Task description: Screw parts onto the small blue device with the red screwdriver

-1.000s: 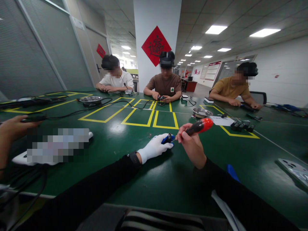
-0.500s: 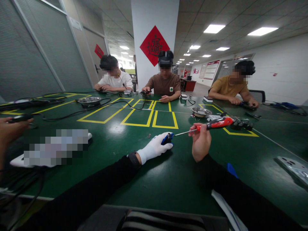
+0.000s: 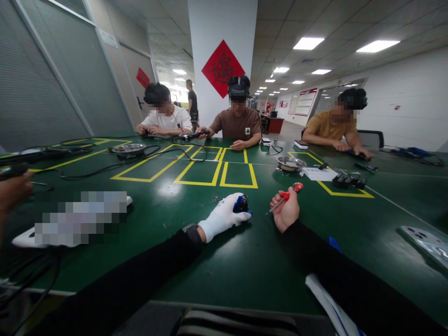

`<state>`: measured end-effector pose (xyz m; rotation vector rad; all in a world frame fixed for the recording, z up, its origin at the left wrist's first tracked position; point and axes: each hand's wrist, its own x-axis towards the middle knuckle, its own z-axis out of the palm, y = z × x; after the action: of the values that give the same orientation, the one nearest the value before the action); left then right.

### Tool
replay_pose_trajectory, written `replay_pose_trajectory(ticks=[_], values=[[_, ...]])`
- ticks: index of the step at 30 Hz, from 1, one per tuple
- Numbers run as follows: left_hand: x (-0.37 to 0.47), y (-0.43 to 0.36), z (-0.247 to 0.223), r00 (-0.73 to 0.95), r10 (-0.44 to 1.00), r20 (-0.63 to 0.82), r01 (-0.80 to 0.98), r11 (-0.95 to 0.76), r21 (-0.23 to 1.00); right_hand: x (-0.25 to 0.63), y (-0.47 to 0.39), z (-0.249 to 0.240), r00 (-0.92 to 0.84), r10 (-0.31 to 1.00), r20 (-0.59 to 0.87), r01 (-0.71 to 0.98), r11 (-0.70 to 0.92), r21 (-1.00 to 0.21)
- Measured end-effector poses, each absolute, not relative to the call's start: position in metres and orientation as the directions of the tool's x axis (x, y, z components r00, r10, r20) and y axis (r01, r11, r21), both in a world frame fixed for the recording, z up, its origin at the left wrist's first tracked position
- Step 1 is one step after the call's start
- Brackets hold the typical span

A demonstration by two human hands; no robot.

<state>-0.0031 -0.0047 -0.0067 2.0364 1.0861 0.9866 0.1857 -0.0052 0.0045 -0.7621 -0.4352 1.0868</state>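
Observation:
My left hand [image 3: 224, 212], in a white glove with blue fingertips, is closed around a small black part [image 3: 243, 204] with a round metal-looking top; its exact kind I cannot make out. To the right, my bare right hand [image 3: 287, 212] grips a red-and-black screwdriver [image 3: 285, 197]. The screwdriver's shaft points down and left, and its tip is apart from the black part. A few tiny screws [image 3: 216, 199] lie on the green table [image 3: 224, 266] just beyond my left hand.
A metal bowl [image 3: 291, 163], a white paper [image 3: 320, 173] and several black parts [image 3: 350, 180] sit at the back right. A phone [image 3: 425, 245] lies far right. At left are a blurred white object [image 3: 26, 237] and another person's hand [image 3: 16, 193]. Co-workers sit opposite.
My right hand has drawn the screwdriver off the black part and turned it, so the handle now points away. My left hand stays nearly in place. Opposite, a co-worker's hand has moved left with a dark tool.

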Motion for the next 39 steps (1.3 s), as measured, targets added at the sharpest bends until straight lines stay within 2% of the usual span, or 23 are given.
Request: replay_pose_trajectory(ticks=[4,6,9,11,14,16,18,20,22,25,28,39], values=[[-0.001,-0.008,-0.007,0.44,0.871,0.218,0.408,-0.41,0.815,0.187,-0.004,0.003,0.395,0.916,-0.072,-0.647,0.222,-0.729],[0.0,-0.007,-0.006,0.396,0.883,0.252,0.387,-0.41,0.826,0.189,-0.003,0.002,0.375,0.923,-0.084,-0.647,0.196,-0.737],[-0.004,0.006,0.003,0.214,0.884,0.415,0.326,-0.465,0.823,0.192,-0.003,0.001,0.357,0.929,-0.097,-0.651,0.173,-0.739],[-0.017,0.025,0.012,0.043,0.883,0.467,0.258,-0.461,0.849,0.193,-0.003,0.001,0.346,0.933,-0.099,-0.654,0.164,-0.739],[-0.057,0.058,0.024,-0.255,0.842,0.476,0.252,-0.417,0.873,0.192,-0.004,0.002,0.328,0.938,-0.114,-0.66,0.142,-0.738],[-0.094,0.076,0.025,-0.379,0.8,0.466,0.31,-0.364,0.878,0.19,-0.005,0.002,0.319,0.938,-0.135,-0.675,0.125,-0.727],[-0.131,0.088,0.022,-0.443,0.785,0.433,0.425,-0.242,0.873,0.189,-0.006,0.002,0.305,0.939,-0.158,-0.693,0.105,-0.713],[-0.164,0.097,0.017,-0.439,0.802,0.406,0.591,-0.082,0.802,0.187,-0.006,0.002,0.286,0.942,-0.173,-0.705,0.085,-0.704],[-0.189,0.103,0.011,-0.419,0.812,0.407,0.75,0.057,0.659,0.186,-0.006,0.003,0.273,0.946,-0.177,-0.711,0.074,-0.7],[-0.212,0.111,0.006,-0.379,0.826,0.418,0.866,0.157,0.475,0.183,-0.008,0.004,0.271,0.947,-0.171,-0.711,0.077,-0.699],[-0.223,0.118,0.003,-0.31,0.875,0.371,0.914,0.167,0.369,0.18,-0.01,0.005,0.266,0.949,-0.17,-0.703,0.07,-0.708],[-0.248,0.129,-0.002,-0.091,0.911,0.402,0.992,0.12,-0.046,0.179,-0.01,0.007,0.279,0.943,-0.182,-0.684,0.063,-0.727]])
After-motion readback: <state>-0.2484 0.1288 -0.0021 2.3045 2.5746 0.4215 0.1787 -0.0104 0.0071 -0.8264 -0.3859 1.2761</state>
